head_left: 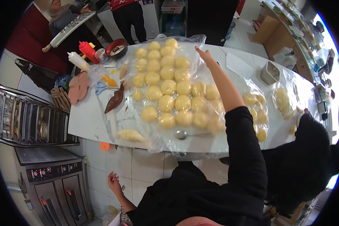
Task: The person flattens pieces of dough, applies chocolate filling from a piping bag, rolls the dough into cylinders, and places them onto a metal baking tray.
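Rows of round, pale yellow dough balls (pixel 168 87) lie on the white table under a clear plastic sheet (pixel 194 40). My right arm stretches across the table, and my right hand (pixel 203 55) is at the sheet's far right edge. Its thumb sticks out to the left while the other fingers look curled on the plastic; the hand is small in view. Away from the table's near edge, at the lower left, my left hand (pixel 115 183) hangs over the floor. Its fingers are loosely bent and apart, holding nothing.
Left of the dough lie a brown-filled piping bag (pixel 115 98), blue scissors (pixel 101 87) and a cream-filled bag (pixel 131 135). A metal spoon (pixel 181 134) is at the near edge. Squeeze bottles (pixel 87 51) stand far left. At right, a dark-clothed person (pixel 305 162) is close by.
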Tool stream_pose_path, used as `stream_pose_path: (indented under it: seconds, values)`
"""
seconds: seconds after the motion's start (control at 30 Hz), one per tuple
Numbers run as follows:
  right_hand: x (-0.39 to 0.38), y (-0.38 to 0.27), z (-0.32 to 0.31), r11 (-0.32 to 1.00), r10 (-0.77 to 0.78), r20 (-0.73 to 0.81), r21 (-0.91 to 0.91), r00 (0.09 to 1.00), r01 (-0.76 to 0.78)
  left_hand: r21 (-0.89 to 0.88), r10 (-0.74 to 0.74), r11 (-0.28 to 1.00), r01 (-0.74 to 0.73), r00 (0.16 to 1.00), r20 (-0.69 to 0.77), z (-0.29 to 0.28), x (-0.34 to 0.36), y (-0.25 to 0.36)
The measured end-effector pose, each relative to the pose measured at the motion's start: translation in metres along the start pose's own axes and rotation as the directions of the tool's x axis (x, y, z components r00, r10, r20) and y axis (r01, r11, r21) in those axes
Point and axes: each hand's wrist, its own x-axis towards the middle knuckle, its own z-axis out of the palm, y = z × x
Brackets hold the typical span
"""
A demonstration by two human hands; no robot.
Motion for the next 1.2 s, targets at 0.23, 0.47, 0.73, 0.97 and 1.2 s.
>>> stream_pose_path:
  seconds: [0.23, 0.47, 0.73, 0.97, 1.2]
  values:
    - [0.043, -0.018, -0.001, 0.800, -0.252, 0.645, 0.558, 0.722, -0.219, 0.026, -0.112, 0.993, 0.114, 0.990, -0.081, 0.028, -0.018, 0.025]
    - [0.036, -0.026, -0.037, 0.997, -0.041, 0.754, 0.075, 0.655, -0.024, 0.072, -0.080, 0.994, 0.081, 0.996, -0.028, 0.054, -0.001, 0.058]
    - [-0.008, 0.014, -0.113, 0.856, 0.099, 0.780, -0.383, 0.618, 0.347, 0.082, -0.092, 0.992, 0.095, 0.995, -0.039, 0.052, 0.004, 0.052]
    - [-0.032, 0.054, -0.162, 0.679, 0.288, 0.620, -0.670, 0.730, 0.300, 0.074, -0.050, 0.996, 0.049, 0.999, 0.006, 0.069, 0.010, 0.065]
    - [-0.054, 0.081, -0.161, 0.739, 0.281, 0.700, -0.594, 0.656, 0.318, 0.082, -0.037, 0.996, 0.034, 0.999, 0.037, 0.081, 0.005, 0.078]
